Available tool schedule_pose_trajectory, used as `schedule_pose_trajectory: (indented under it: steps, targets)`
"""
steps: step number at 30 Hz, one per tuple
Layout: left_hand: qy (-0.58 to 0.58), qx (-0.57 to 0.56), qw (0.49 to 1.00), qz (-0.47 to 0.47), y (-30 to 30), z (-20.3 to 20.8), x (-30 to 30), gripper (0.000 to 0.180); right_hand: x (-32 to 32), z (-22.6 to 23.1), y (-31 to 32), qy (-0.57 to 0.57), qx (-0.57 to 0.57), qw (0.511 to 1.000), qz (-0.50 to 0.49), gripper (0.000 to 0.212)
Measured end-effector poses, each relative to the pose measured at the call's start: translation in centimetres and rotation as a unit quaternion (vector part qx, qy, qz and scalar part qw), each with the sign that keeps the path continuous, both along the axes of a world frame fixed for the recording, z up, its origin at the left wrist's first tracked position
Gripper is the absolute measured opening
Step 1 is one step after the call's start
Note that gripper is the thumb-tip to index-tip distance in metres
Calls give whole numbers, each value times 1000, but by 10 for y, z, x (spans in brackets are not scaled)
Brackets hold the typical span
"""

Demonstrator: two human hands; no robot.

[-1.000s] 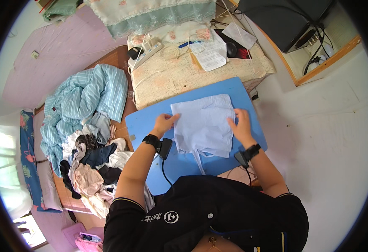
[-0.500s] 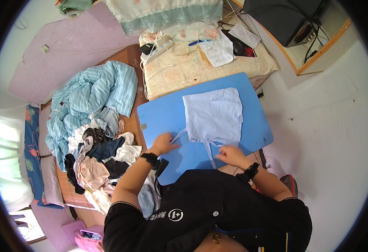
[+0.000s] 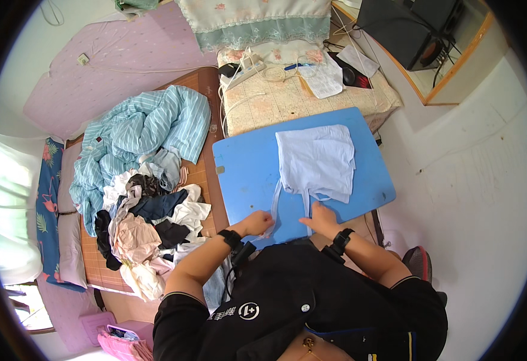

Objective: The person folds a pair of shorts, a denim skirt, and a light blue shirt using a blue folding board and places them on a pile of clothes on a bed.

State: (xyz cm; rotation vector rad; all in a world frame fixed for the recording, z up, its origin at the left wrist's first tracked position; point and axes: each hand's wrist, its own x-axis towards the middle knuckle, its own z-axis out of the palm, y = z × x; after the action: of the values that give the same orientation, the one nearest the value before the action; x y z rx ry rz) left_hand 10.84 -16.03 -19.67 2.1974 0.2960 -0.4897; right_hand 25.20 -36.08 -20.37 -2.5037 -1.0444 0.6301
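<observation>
A light blue garment (image 3: 316,159) with long thin straps lies folded on the blue tabletop (image 3: 248,165). Its straps trail from the lower edge toward me. My left hand (image 3: 257,223) is closed around the end of the left strap (image 3: 276,201), near the table's front edge. Just below the cloth, my right hand (image 3: 322,220) has its thumb and fingers closed on the other strap (image 3: 306,207). The garment's body rests on the table, slightly wrinkled, with neither hand on it.
To the left, a bed with a brown mat (image 3: 101,274) holds a heap of mixed clothes (image 3: 155,222) and a striped teal quilt (image 3: 149,123). Behind the table, a cloth-covered surface (image 3: 263,114) carries a power strip (image 3: 248,72), papers (image 3: 326,81) and cables. A pink basket (image 3: 122,346) stands lower left.
My left hand has moved right and toward me, drawing the left strap straighter down. My right hand has shifted slightly left and now closes on the other strap. The view has shifted a little.
</observation>
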Motion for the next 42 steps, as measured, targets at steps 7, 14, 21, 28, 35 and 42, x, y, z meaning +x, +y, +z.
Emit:
schedule_pose_trajectory:
  steps: [7,14,21,28,35,42]
  targets:
    - [149,-394,890,173,-10,-18,18,19,4,-11,24,191,82,978,26,24]
    - [108,-426,891,115,-27,0,32,22,4,30,68,455,192,868,-59,16]
    - [119,-516,813,243,0,32,36,17,9,30,44,304,134,941,-72,38]
    - [43,-568,772,282,-1,47,52,17,-18,32,25,534,217,815,53,30]
    - [-27,-475,791,384,15,54,54,31,31,80,-29,429,-16,891,149,21]
    - [-4,-421,803,422,31,23,37,19,133,172,-57,195,32,980,-24,15]
